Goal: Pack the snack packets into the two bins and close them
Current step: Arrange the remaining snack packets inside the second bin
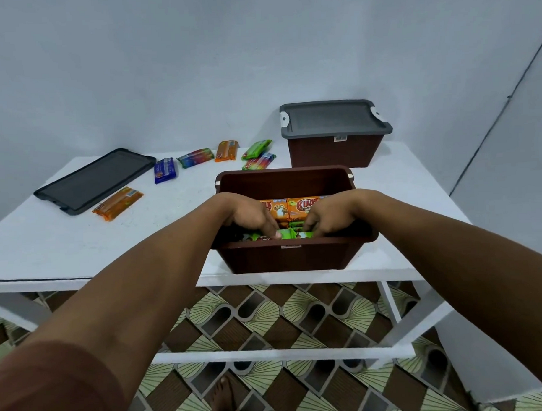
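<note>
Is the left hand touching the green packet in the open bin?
Touching. In the head view, fingers of the left hand pinch the green packet inside the open bin.

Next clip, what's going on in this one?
A person is packing snacks. The left hand and right hand reach into the open brown bin at the front of the table, holding a green packet beside orange packets already inside. A grey lid lies on the table to the left, six loose packets are still out, and the second bin at the back is already closed.
</note>
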